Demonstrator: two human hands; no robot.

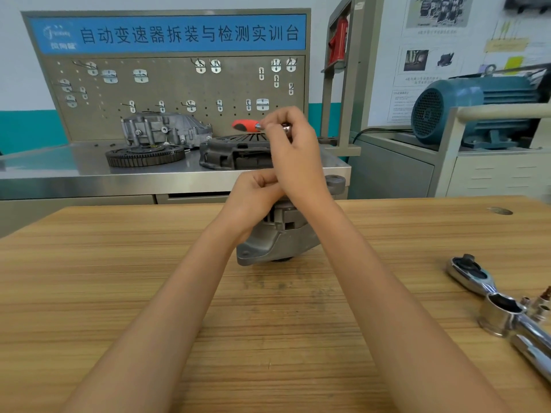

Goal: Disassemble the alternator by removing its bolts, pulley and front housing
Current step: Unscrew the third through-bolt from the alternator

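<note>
The grey alternator [277, 236] stands on the wooden table [119, 278] near its far edge, largely hidden behind my hands. My left hand [253, 192] grips its top, fingers curled round the housing. Above it, my right hand [293, 144] pinches a small tool with a red handle [245, 125] that sticks out to the left, held roughly level over the alternator. A mounting ear [335, 183] of the alternator shows to the right of my right wrist. Its bolts and pulley are hidden.
A chrome ratchet wrench [477, 274] with a large socket [499, 315] and small sockets lies at the table's right edge. Behind, a steel bench [89, 171] carries a flywheel [145, 155], clutch cover [235, 153] and gearbox housing. A blue motor [474, 108] sits right.
</note>
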